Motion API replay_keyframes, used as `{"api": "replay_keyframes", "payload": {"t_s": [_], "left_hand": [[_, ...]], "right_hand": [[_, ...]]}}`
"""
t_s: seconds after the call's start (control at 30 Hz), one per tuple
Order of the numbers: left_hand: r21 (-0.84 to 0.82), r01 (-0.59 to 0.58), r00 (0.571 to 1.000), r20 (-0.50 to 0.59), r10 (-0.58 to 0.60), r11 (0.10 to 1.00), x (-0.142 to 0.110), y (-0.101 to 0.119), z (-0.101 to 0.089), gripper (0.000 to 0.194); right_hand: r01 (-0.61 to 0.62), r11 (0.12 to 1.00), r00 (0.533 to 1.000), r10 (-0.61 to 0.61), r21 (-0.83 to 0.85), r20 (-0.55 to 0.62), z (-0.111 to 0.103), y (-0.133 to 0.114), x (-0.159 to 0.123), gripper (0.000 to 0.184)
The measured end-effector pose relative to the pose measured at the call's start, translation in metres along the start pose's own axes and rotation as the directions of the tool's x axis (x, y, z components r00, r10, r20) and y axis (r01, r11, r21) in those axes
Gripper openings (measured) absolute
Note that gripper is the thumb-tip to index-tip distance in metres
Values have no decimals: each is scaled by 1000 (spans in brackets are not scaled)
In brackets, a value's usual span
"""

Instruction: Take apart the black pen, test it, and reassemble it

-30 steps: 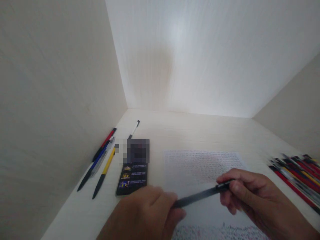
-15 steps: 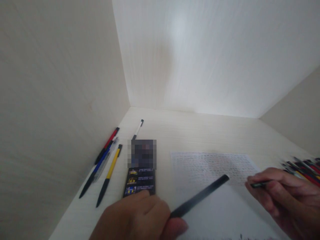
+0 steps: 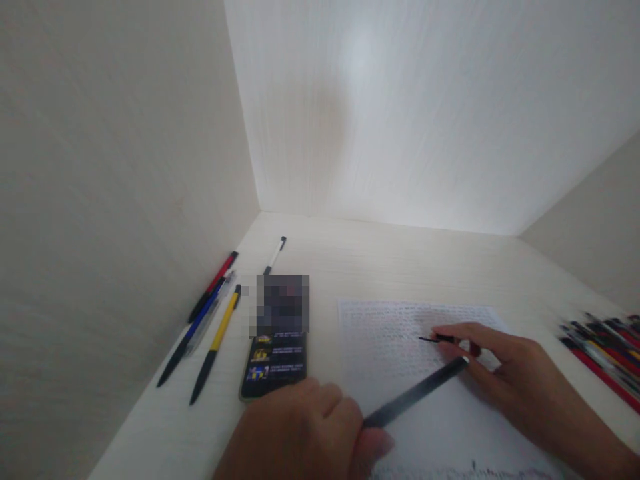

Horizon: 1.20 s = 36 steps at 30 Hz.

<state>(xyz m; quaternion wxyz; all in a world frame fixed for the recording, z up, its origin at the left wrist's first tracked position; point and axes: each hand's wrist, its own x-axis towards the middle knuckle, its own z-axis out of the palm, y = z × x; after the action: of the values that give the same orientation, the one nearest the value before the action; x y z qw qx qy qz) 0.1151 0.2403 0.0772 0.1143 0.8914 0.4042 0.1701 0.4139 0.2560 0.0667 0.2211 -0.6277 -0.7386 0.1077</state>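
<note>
Bench and panels: the pale bench [image 3: 410, 263] is boxed in by 3 panels, and inside this space lie pens, a phone and a written sheet.
Left side: a red pen [image 3: 219, 275], a blue pen [image 3: 197, 319], a clear pen [image 3: 201, 333] and a yellow pen [image 3: 220, 332] lie slanted near the left panel [image 3: 130, 173]; a white pen [image 3: 275, 256] lies just beyond the phone [image 3: 277, 383], whose upper part is masked by pixels.
Right side: a pile of pens [image 3: 600, 353], red and dark among them, lies near the right panel [image 3: 595, 200].
Dark barrel: it [image 3: 415, 392] slants up from the left hand [image 3: 305, 427] over the sheet [image 3: 373, 363], its far end just beside the right hand [image 3: 505, 373]; whether they touch cannot be told.
Small black piece: it [image 3: 445, 339] sits at the right hand's fingertips above the sheet's written lines, a thin dark point jutting leftward, beyond the barrel's far end.
Hands: the left is closed around the barrel's near end; the right pinches the small black piece.
Change: 0.5 s ago the right hand was farther right, well apart from the barrel; now it is over the sheet, and a pale spot shows at the barrel's tip, where it looked dark. The left hand has shifted slightly right, uncovering more of the phone's lower end.
</note>
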Motion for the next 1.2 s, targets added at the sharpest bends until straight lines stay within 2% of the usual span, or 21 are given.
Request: {"api": "replay_keyframes", "payload": {"t_s": [0.23, 0.33, 0.5, 0.57, 0.67, 0.73, 0.8, 0.87, 1.0, 1.1, 1.2], "left_hand": [[42, 117, 986, 111, -121, 992, 8, 10, -6, 24], [67, 104, 990, 83, -110, 992, 8, 9, -3, 23], [53, 44, 999, -23, -43, 998, 2, 6, 2, 25], [38, 47, 998, -42, -45, 998, 1, 5, 2, 26], [-10, 68, 997, -35, -69, 998, 0, 5, -1, 24], [-41, 119, 992, -30, -121, 992, 1, 6, -4, 24], [-62, 164, 986, -28, -166, 985, 2, 7, -7, 23], [-68, 187, 982, -26, -189, 980, 3, 9, -8, 23], [-37, 236, 971, -36, -237, 971, 3, 12, -8, 23], [-37, 228, 972, -41, -230, 973, 2, 13, -6, 22], [-32, 233, 972, -23, -234, 972, 2, 13, -4, 20]], "right_hand": [[90, 993, 984, -101, 81, 148, 11, -28, 49, 15], [103, 989, 980, -119, 103, 159, 20, -29, 60, 10], [175, 976, 975, -190, 131, 116, 26, -30, 61, 13], [192, 967, 971, -211, 165, 108, 20, -35, 56, 14], [141, 948, 970, -189, 284, 152, 6, -44, 44, 18], [53, 898, 963, -162, 438, 216, -2, -45, 35, 23], [-46, 787, 960, -136, 615, 245, -7, -42, 26, 23], [-102, 662, 966, -111, 743, 232, -7, -37, 20, 16], [-142, 519, 973, -86, 843, 217, -1, -29, 13, 17], [-178, 427, 974, -51, 887, 220, 5, -28, 10, 23], [-222, 413, 973, 39, 884, 226, 11, -29, 9, 26]]}}
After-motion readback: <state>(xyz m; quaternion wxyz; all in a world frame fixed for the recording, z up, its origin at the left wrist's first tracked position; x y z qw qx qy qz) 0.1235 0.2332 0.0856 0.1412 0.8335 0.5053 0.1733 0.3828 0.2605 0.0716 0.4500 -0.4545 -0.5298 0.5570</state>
